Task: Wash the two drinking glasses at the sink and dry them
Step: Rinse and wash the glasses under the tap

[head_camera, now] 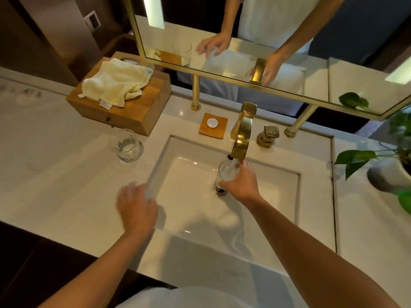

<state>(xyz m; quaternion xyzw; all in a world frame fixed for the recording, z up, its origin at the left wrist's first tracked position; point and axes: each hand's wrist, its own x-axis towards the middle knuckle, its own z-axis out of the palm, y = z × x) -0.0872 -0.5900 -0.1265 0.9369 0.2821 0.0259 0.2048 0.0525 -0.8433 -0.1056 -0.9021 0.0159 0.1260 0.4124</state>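
My right hand [241, 182] grips a clear drinking glass [225, 171] over the white sink basin [182, 174], right under the gold faucet [241, 135]. Water runs from the spout into the glass. A second clear glass [126, 146] stands upright on the counter left of the basin. My left hand [136, 208] hovers blurred over the basin's left rim, fingers spread, holding nothing. A cream towel [115, 84] lies crumpled on a wooden box [135, 112] at the back left.
A gold tap handle [268, 135] sits right of the faucet. A small wooden coaster with a white disc [213, 125] lies behind the basin. A leafy plant in a pot [387, 170] stands at the right. A gold-framed mirror [244, 87] runs along the back.
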